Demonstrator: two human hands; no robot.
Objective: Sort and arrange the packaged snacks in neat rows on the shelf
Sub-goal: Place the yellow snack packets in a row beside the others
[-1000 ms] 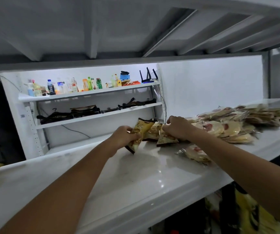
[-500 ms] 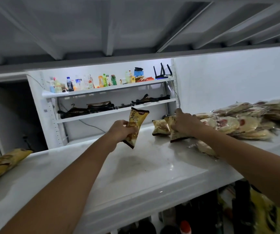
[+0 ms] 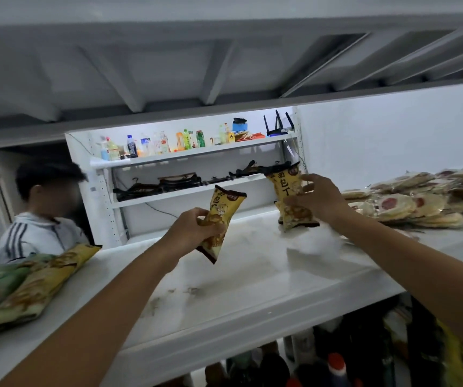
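My left hand (image 3: 194, 233) grips a yellow snack packet (image 3: 223, 216) by its lower half and holds it tilted above the white shelf (image 3: 252, 289). My right hand (image 3: 315, 201) holds a second yellow snack packet (image 3: 287, 188) upright, with at least one more yellow packet (image 3: 297, 216) in the same grip below it, just over the shelf. A heap of clear-wrapped round flat snacks (image 3: 409, 205) lies on the shelf to the right. Yellow and green snack bags (image 3: 26, 286) lie in a row at the shelf's left end.
A person in a striped white jacket (image 3: 40, 233) stands behind the shelf at the left. A far rack (image 3: 196, 152) holds bottles and dark items. The upper shelf's underside (image 3: 224, 65) hangs low overhead. Bottles (image 3: 336, 367) stand below the shelf.
Both hands have lifted their yellow packets off the shelf and moved away from the heap. The view has swung left, bringing the bag row and the person into sight.
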